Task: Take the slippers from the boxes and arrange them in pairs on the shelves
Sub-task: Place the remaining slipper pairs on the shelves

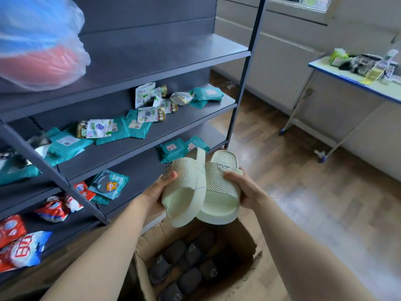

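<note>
- While the pair of pale green slippers (204,190) is held above the open cardboard box (245,240), how is each hand set? (operator)

- The left hand (160,190) grips the outer edge of the left slipper (184,187), thumb curled over its textured top. The right hand (243,190) grips the outer edge of the right slipper (221,192), thumb on the ribbed strap. Each hand is closed round one slipper and carries nothing else. The two slippers touch and overlap along their inner edges, just in front of the lower shelves. (instructor)

- Which shelf takes the pair? (operator)

- By judgement, the bare grey shelf (173,51), far and high, offers free room. The levels below it carry teal packets (134,127), and the near left levels carry red-and-white packs (21,248). (instructor)

- How is the placement done well? (operator)

- Separate the overlapped edges first. Turn both soles down, so that the printed footbeds face up. Point both toes the same way. Raise the pair clear of the shelf lip, then lower it flat, the slippers side by side and touching. Loosen the fingers only when both soles rest fully on the shelf. Dark grey slippers (186,259) lie in rows in the box for the following cycles. (instructor)
</note>
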